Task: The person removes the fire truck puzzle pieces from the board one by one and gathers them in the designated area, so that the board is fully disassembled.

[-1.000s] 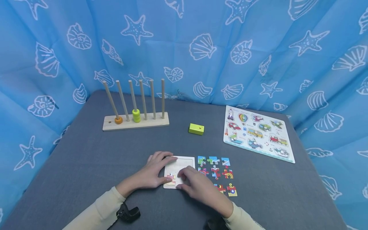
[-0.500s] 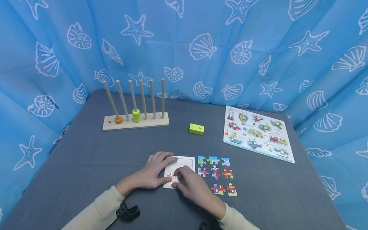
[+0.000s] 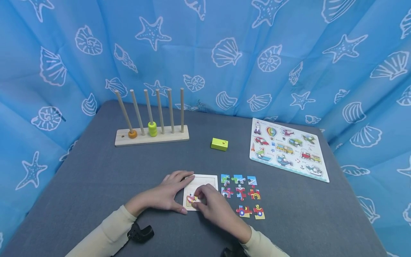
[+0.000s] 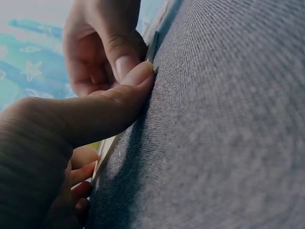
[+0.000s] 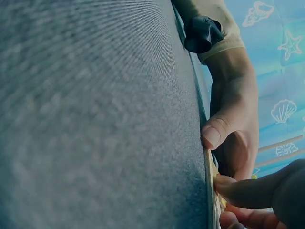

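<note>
A small square wooden puzzle tray (image 3: 205, 180) lies on the grey table. In its front left corner is one jigsaw piece (image 3: 190, 199) with yellow and red print. My right hand (image 3: 216, 208) pinches this piece between thumb and index finger; the fingers partly cover it. My left hand (image 3: 168, 195) spans the left side of the tray and holds it, thumb at the near corner and fingertips at the far one. Close up in the left wrist view, the left thumb (image 4: 114, 107) lies along the tray's near edge. Right of the tray, several loose jigsaw pieces (image 3: 240, 193) lie in rows.
A wooden peg stand (image 3: 167, 137) with several upright rods and a few rings stands at the back left. Behind the tray lies a yellow-green block (image 3: 219, 144). A white vehicle puzzle board (image 3: 289, 151) lies at the back right, before a blue shell-print curtain (image 3: 244, 71).
My right hand has moved left onto the piece in the tray and now pinches it. My left thumb has slid off that piece toward the tray's near edge.
</note>
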`<action>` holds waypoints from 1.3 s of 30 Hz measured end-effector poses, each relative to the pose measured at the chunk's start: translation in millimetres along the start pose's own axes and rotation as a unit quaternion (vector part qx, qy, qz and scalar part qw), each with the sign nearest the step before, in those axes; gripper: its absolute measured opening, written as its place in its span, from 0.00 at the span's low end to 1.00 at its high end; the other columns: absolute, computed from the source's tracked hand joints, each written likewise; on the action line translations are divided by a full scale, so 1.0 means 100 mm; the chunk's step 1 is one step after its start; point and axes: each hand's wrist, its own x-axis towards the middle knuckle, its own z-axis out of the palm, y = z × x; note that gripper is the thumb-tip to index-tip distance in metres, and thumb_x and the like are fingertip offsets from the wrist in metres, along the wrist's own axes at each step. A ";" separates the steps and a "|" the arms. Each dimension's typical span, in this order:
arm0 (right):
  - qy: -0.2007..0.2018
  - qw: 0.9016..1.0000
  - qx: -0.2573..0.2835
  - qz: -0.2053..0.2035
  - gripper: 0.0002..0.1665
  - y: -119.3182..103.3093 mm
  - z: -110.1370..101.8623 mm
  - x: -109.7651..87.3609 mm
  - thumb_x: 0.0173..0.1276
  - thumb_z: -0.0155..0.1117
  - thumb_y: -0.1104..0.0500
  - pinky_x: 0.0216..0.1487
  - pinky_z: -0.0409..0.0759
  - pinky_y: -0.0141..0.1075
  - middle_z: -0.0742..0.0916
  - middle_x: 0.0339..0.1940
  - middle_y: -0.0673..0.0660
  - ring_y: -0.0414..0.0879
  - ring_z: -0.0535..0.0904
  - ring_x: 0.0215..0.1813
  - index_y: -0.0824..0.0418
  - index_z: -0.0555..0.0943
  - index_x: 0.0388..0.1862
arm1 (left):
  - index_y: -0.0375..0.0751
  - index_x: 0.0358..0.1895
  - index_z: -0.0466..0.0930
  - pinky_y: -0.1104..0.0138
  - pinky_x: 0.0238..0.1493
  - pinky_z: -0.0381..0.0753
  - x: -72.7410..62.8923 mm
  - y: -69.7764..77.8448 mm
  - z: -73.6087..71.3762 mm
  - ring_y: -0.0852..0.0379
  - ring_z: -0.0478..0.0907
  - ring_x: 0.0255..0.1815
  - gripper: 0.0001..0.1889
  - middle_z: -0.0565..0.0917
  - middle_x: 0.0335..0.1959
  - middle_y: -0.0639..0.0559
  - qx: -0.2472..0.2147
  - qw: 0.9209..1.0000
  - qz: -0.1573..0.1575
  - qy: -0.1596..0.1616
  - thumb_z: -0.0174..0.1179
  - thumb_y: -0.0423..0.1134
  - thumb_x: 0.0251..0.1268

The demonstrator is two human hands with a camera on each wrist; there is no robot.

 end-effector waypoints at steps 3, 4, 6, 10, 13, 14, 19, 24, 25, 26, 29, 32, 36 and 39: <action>0.006 1.000 0.025 0.011 0.09 0.00 0.00 0.01 0.60 0.70 0.62 0.30 0.70 0.27 0.78 0.30 0.47 0.35 0.70 0.29 0.57 0.78 0.36 | 0.47 0.77 0.48 0.44 0.68 0.50 0.00 0.00 0.00 0.50 0.44 0.76 0.56 0.50 0.77 0.53 0.000 1.000 -0.004 0.000 0.68 0.65 0.47; 0.006 0.999 0.035 0.015 0.08 0.00 -0.01 0.01 0.60 0.69 0.63 0.30 0.70 0.27 0.78 0.29 0.47 0.35 0.70 0.29 0.56 0.78 0.36 | 0.47 0.77 0.49 0.44 0.68 0.50 0.00 0.00 0.00 0.51 0.44 0.76 0.56 0.50 0.77 0.54 0.000 1.000 -0.005 0.000 0.68 0.65 0.47; -0.001 0.998 0.059 0.027 0.07 0.00 -0.02 0.02 0.61 0.68 0.65 0.29 0.70 0.28 0.79 0.27 0.46 0.34 0.70 0.27 0.56 0.78 0.35 | 0.47 0.77 0.49 0.44 0.68 0.50 0.00 0.00 0.01 0.51 0.44 0.76 0.56 0.50 0.77 0.54 0.000 1.000 -0.006 0.000 0.68 0.65 0.47; -0.016 0.995 0.092 0.039 0.06 0.01 -0.08 0.03 0.62 0.67 0.64 0.30 0.72 0.28 0.80 0.25 0.45 0.34 0.73 0.27 0.56 0.79 0.35 | 0.48 0.77 0.49 0.44 0.68 0.49 0.00 0.00 0.00 0.51 0.44 0.76 0.55 0.50 0.77 0.53 0.002 1.000 -0.004 -0.001 0.67 0.65 0.48; -0.020 0.994 0.101 0.038 0.05 0.06 -0.19 0.01 0.63 0.67 0.63 0.31 0.73 0.29 0.81 0.27 0.45 0.35 0.74 0.29 0.56 0.79 0.35 | 0.49 0.77 0.49 0.44 0.68 0.49 0.00 0.00 0.00 0.51 0.43 0.76 0.54 0.49 0.77 0.53 0.002 1.000 -0.003 -0.004 0.67 0.64 0.48; -0.020 0.994 0.100 0.036 0.05 0.08 -0.24 0.00 0.63 0.67 0.63 0.31 0.73 0.29 0.81 0.28 0.45 0.35 0.74 0.29 0.56 0.79 0.36 | 0.49 0.77 0.49 0.44 0.68 0.49 0.00 0.00 0.00 0.51 0.43 0.76 0.54 0.49 0.77 0.53 0.002 1.000 -0.003 -0.005 0.67 0.64 0.49; -0.011 0.996 0.075 0.038 0.07 0.25 -0.53 -0.12 0.61 0.68 0.64 0.31 0.74 0.29 0.82 0.29 0.45 0.37 0.74 0.30 0.56 0.80 0.37 | 0.51 0.77 0.48 0.44 0.68 0.49 0.01 0.01 0.00 0.51 0.42 0.76 0.53 0.48 0.78 0.53 0.003 1.000 -0.006 -0.017 0.65 0.65 0.50; -0.015 0.996 0.054 0.065 0.06 0.39 -0.71 -0.27 0.63 0.67 0.65 0.30 0.74 0.30 0.83 0.30 0.46 0.37 0.74 0.29 0.56 0.81 0.37 | 0.52 0.77 0.47 0.44 0.68 0.49 0.01 0.01 -0.01 0.51 0.42 0.76 0.53 0.47 0.78 0.54 0.003 1.000 -0.014 -0.021 0.65 0.65 0.51; -0.017 0.996 0.051 0.070 0.05 0.41 -0.73 -0.30 0.63 0.66 0.64 0.29 0.74 0.30 0.83 0.29 0.45 0.36 0.74 0.29 0.56 0.81 0.36 | 0.52 0.77 0.47 0.44 0.68 0.49 0.01 0.01 -0.01 0.51 0.42 0.76 0.53 0.47 0.78 0.54 0.002 1.000 -0.015 -0.022 0.65 0.65 0.50; -0.021 0.996 0.048 0.072 0.05 0.43 -0.73 -0.33 0.63 0.66 0.64 0.29 0.74 0.29 0.83 0.29 0.45 0.36 0.73 0.29 0.56 0.81 0.36 | 0.51 0.77 0.47 0.44 0.68 0.49 0.00 0.01 -0.01 0.51 0.42 0.76 0.53 0.47 0.78 0.54 0.001 1.000 -0.016 -0.022 0.65 0.65 0.50; -0.034 0.996 0.048 0.066 0.04 0.47 -0.72 -0.39 0.63 0.67 0.63 0.28 0.73 0.29 0.82 0.28 0.45 0.35 0.73 0.28 0.56 0.81 0.36 | 0.50 0.77 0.47 0.44 0.68 0.49 0.00 0.02 -0.02 0.51 0.42 0.76 0.54 0.47 0.78 0.54 0.000 1.000 -0.016 -0.020 0.65 0.65 0.50; -0.040 0.997 0.047 0.052 0.05 0.50 -0.69 -0.43 0.62 0.68 0.63 0.28 0.73 0.29 0.81 0.26 0.45 0.34 0.72 0.28 0.56 0.80 0.35 | 0.49 0.77 0.48 0.43 0.68 0.48 -0.01 0.03 -0.02 0.50 0.42 0.76 0.53 0.47 0.78 0.53 0.000 1.000 -0.014 -0.015 0.66 0.64 0.50; -0.034 0.998 0.026 0.050 0.06 0.51 -0.66 -0.44 0.60 0.69 0.64 0.28 0.71 0.28 0.79 0.25 0.44 0.34 0.70 0.27 0.56 0.80 0.33 | 0.49 0.77 0.49 0.43 0.68 0.48 -0.01 0.04 -0.02 0.50 0.42 0.76 0.53 0.48 0.78 0.53 -0.002 1.000 -0.012 -0.012 0.66 0.63 0.51; -0.027 0.998 0.001 0.056 0.07 0.49 -0.65 -0.45 0.59 0.70 0.64 0.28 0.71 0.29 0.78 0.24 0.43 0.33 0.69 0.26 0.56 0.79 0.33 | 0.50 0.77 0.48 0.43 0.68 0.48 -0.01 0.04 -0.02 0.50 0.42 0.76 0.53 0.48 0.78 0.53 -0.002 1.000 -0.010 -0.014 0.66 0.64 0.51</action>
